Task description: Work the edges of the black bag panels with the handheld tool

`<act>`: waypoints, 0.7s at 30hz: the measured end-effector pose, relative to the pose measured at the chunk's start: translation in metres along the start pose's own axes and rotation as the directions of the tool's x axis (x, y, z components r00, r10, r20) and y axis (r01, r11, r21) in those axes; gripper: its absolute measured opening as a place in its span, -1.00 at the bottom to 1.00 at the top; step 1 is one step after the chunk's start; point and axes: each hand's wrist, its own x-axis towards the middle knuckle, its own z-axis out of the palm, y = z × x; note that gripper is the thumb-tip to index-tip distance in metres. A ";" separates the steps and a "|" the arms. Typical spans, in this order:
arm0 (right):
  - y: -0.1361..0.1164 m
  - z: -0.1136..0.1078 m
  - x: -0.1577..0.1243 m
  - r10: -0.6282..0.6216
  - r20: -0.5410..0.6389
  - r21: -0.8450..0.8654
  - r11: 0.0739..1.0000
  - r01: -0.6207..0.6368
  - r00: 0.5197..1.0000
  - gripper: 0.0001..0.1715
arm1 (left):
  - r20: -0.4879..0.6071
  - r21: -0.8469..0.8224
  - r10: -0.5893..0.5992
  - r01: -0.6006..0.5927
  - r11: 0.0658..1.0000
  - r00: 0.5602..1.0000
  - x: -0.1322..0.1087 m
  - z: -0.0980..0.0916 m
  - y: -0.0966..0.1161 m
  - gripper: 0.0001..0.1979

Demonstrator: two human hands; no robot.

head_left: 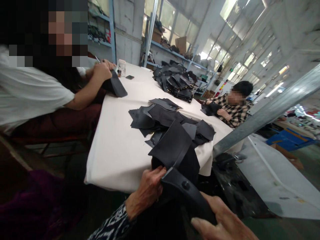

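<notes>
A black leather piece (172, 146) is held up before me at the near edge of the table. A curved strip of it with a round dark snap or hole bends toward me. My left hand (147, 190) is closed on its left edge, with some fingertips hidden behind the leather. At the lower right, my right hand (222, 216) pinches the end of the curved strip between thumb and fingers. Just beyond lies a loose pile of black leather pieces (162, 115), partly covered by the piece I hold.
The table (115, 140) has a pale cover. A larger stack of black pieces (175, 80) lies farther back, near a small jar (121, 68). Co-workers sit at left (37, 90) and far right (237, 106), handling black pieces. A metal post (270, 106) slants across the right.
</notes>
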 end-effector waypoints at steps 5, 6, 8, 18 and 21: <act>-0.010 -0.001 0.013 -0.050 0.100 0.036 0.998 0.047 0.994 -0.71 | -0.045 0.035 0.009 -0.008 0.999 0.999 -0.006 -0.006 -0.002 -0.80; -0.011 -0.004 0.012 -0.054 0.062 0.021 0.998 0.052 0.997 -0.71 | -0.046 0.053 -0.014 0.016 0.998 0.999 -0.006 -0.007 -0.002 -0.79; -0.013 -0.012 0.007 -0.055 -0.018 -0.015 0.998 0.054 0.998 -0.72 | -0.033 0.074 -0.065 0.067 0.995 0.997 -0.007 -0.007 -0.002 -0.78; -0.005 -0.002 0.000 -0.034 0.104 0.096 0.995 0.024 0.994 -0.74 | 0.013 -0.097 -0.107 0.108 0.989 0.994 -0.004 -0.004 0.006 -0.69; -0.007 0.004 0.010 -0.073 0.147 0.153 0.987 0.051 0.986 -0.74 | 0.016 -0.225 -0.141 0.141 0.964 0.990 -0.005 -0.010 0.005 -0.66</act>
